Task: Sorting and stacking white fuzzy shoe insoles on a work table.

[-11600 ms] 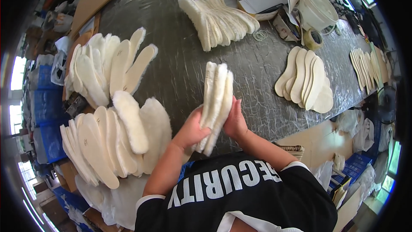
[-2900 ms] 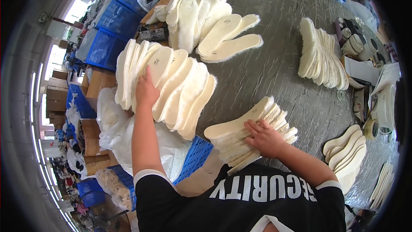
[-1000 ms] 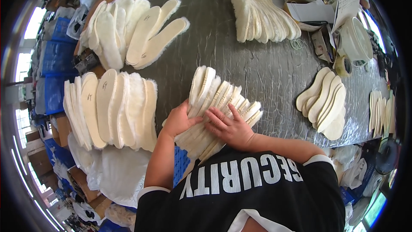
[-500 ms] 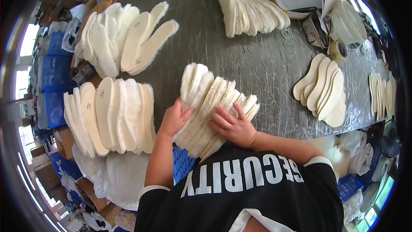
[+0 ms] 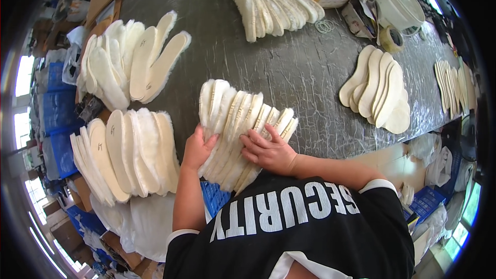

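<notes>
A row of fleece insoles (image 5: 227,116), pressed together on edge with their sides upward, lies at the table's near edge in front of me. My left hand (image 5: 196,149) holds its left side, thumb on top and fingers partly hidden by the fleece. Across the right part of the row rests my right hand (image 5: 273,151), its bent fingers gripping the insole edges. The lower ends of the row come close to my black shirt.
Fleece insoles stand in a stack (image 5: 142,150) at left, with a loose pile (image 5: 111,64) behind. Another bundle (image 5: 274,8) sits at the back near rubber bands (image 5: 325,26). Rightward are thin insoles (image 5: 380,88), a tape roll (image 5: 391,40) and a white bucket (image 5: 399,2).
The whole view has shifted slightly, so most things on the table appear farther left. Both hands keep their hold on the insole row, with little change in grip.
</notes>
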The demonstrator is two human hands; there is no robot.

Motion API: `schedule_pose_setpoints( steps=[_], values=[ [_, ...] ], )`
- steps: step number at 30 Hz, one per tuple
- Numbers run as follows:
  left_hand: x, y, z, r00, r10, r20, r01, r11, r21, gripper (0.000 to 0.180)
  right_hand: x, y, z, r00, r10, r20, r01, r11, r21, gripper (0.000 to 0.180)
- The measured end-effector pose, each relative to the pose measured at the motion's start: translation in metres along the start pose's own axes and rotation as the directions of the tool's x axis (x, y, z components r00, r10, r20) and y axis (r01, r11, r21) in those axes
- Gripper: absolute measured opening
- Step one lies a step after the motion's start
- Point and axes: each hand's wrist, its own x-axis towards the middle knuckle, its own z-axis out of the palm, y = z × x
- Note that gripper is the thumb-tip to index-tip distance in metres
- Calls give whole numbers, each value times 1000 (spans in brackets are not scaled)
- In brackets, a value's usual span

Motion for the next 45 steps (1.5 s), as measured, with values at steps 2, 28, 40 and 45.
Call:
schedule_pose_setpoints(
  steps=[2,28,40,45],
  values=[
    [0,0,0,1000,14,-19,-14,1000,-2,49,-2,-2,4,1000,4,-7,-4,1000,28,28],
    [71,68,31,648,180,740,-148,983,-109,68,14,12,-23,808,111,579,8,980,-199,60],
    [305,224,205,730,669,140,-684,711,164,18,2,19,-17,880,274,388,-184,950,-253,55],
    [340,256,244,846,483,226,-532,739,413,14,-2,15,6,897,287,337,-210,946,-245,50]
  ],
)
